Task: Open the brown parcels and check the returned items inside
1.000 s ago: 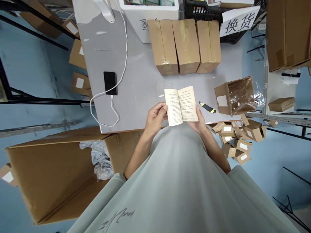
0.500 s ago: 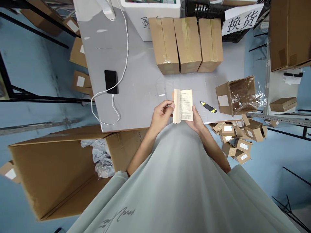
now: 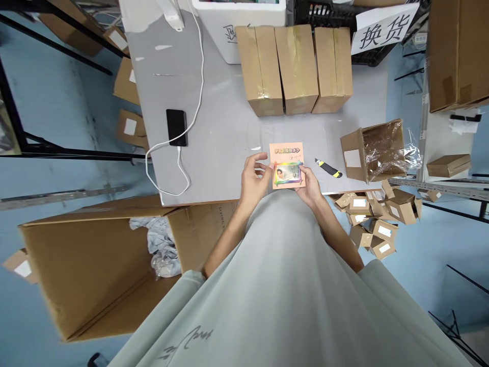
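A small booklet (image 3: 288,153) with a salmon-pink cover, a rainbow-bordered picture and lettering lies closed over the table's near edge. My right hand (image 3: 310,187) grips its lower right side, thumb on the cover and the other fingers beneath. At the booklet's left edge is my left hand (image 3: 255,176), fingers apart and curved, with the thumb tip at the cover's edge. To the right of the booklet, a black and yellow utility knife (image 3: 328,168) rests on the table (image 3: 221,132).
Three taped cartons (image 3: 296,69) stand behind the booklet, before a white bin (image 3: 217,30) and a black crate (image 3: 321,15). An open carton (image 3: 353,153) with clear plastic sits right. A phone (image 3: 176,127) and white cable lie left. Below left is a large open box (image 3: 95,275).
The booklet was open at printed pages and now shows its closed front cover. My left thumb has moved from the pages to the cover's left edge, with the fingers more spread.
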`<state>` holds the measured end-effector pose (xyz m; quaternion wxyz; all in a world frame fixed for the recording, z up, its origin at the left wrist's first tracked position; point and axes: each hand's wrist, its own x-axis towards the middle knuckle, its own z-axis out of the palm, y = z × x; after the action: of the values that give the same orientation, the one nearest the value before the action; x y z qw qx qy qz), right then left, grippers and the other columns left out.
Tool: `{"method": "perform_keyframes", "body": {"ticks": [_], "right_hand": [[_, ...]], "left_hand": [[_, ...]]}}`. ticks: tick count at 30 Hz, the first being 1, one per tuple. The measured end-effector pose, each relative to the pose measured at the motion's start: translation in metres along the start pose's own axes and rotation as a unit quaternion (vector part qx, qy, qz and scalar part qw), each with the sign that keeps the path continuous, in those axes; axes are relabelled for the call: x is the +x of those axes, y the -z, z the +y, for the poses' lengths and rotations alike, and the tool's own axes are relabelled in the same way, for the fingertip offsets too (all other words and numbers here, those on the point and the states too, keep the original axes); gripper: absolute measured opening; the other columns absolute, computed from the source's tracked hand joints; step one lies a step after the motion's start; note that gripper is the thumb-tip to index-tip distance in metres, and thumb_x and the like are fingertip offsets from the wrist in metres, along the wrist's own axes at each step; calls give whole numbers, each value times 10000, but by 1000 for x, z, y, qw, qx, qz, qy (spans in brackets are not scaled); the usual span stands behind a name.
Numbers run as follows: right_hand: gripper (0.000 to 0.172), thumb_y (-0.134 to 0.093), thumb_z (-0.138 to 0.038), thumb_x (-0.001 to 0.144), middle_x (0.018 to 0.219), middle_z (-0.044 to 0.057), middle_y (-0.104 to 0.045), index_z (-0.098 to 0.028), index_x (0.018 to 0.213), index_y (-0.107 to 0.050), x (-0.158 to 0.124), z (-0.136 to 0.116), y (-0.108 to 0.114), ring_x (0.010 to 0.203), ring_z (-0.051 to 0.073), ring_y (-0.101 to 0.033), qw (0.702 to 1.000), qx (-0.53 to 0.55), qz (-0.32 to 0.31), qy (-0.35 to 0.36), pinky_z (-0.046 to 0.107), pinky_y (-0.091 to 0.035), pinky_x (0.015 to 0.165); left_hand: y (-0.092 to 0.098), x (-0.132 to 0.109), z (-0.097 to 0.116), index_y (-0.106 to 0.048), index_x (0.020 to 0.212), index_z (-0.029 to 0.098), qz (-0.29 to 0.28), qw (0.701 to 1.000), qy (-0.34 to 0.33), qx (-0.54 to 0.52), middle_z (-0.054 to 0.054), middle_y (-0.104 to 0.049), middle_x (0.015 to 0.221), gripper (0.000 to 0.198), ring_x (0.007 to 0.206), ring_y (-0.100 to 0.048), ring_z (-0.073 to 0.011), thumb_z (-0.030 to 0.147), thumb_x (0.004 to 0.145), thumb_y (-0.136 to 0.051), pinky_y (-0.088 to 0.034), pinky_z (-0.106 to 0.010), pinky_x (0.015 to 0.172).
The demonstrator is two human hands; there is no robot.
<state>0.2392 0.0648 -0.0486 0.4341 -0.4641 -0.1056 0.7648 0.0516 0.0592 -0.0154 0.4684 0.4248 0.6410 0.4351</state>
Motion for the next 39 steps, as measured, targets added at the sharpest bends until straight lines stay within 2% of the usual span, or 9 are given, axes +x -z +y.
{"method": "perform_keyframes", "body": {"ticks": [5, 9, 13, 18, 22, 27, 31, 35, 39], "right_hand": [[337, -891, -487, 933, 1181, 32, -908, -264, 1154, -767, 2, -6, 5, 1334, 306, -816, 999, 12, 43, 1, 441, -705, 1122], [395, -902, -559, 934, 1197, 37, -885, -278, 1171, -757, -4, -21, 9, 1333, 317, -807, 998, -55, 18, 7, 462, -709, 1082], [404, -913, -523, 893, 1178, 11, -856, -294, 1190, -762, -7, -35, 19, 1178, 274, -822, 992, -119, -26, 21, 394, -726, 914], [488, -967, -481, 837, 1050, -3, -837, -295, 1231, -747, -4, -48, 31, 743, 175, -766, 987, -147, -44, 46, 303, -643, 645], [543, -987, -576, 855, 1036, 5, -839, -300, 1250, -736, 15, -75, 36, 692, 170, -758, 983, -147, -43, 100, 317, -641, 646], [601, -1024, -632, 812, 1120, 49, -861, -279, 1220, -758, 64, -151, 27, 798, 216, -809, 971, -149, -33, 184, 360, -702, 739], [457, -1024, -461, 840, 1205, 60, -870, -269, 1172, -776, 114, -241, 2, 1000, 251, -845, 960, -123, -12, 251, 383, -751, 868], [246, -890, -222, 941, 1241, 74, -862, -234, 1150, -761, 166, -336, -27, 1223, 250, -839, 956, -60, -3, 286, 408, -724, 1125], [348, -807, -137, 946, 1175, 48, -845, -238, 1258, -691, 193, -380, -33, 1235, 214, -846, 957, 3, 43, 286, 436, -687, 1213]], "left_hand": [[1, 9, -25, -729, 1442, 194, -107, 993, 35, -38, -101, -825, 1235, 596, 856, -745, -168, 475, 928, -838, -645, -322, 797], [-3, 13, -29, -739, 1470, 196, -117, 991, 40, -58, -101, -833, 1227, 616, 824, -746, -160, 442, 915, -838, -644, -320, 794], [-7, 17, -21, -779, 1427, 176, -103, 991, 58, -57, -116, -836, 1262, 594, 832, -749, -167, 467, 914, -852, -652, -327, 794], [-19, 34, -5, -809, 1314, 167, -138, 984, 101, -59, -107, -843, 1204, 614, 846, -772, -200, 582, 868, -886, -688, -331, 704], [-37, 67, 16, -798, 1275, 186, -183, 977, 89, -68, -106, -831, 1241, 622, 920, -832, -245, 608, 836, -927, -759, -403, 749], [-72, 142, 67, -703, 1536, 228, -243, 964, 25, -104, -133, -830, 1363, 780, 866, -867, -238, 508, 856, -962, -787, -484, 865], [-119, 228, 128, -701, 1557, 206, -251, 957, -3, -149, -151, -846, 1382, 761, 931, -869, -237, 313, 852, -965, -765, -530, 1009], [-169, 308, 193, -774, 1382, 127, -211, 948, -28, -237, -186, -804, 1461, 459, 1355, -809, -289, 101, 927, -827, -592, -558, 1311], [-189, 331, 214, -755, 1388, 161, -132, 954, -9, -268, -157, -758, 1559, 444, 1468, -756, -261, 59, 956, -768, -573, -487, 1330]]}}
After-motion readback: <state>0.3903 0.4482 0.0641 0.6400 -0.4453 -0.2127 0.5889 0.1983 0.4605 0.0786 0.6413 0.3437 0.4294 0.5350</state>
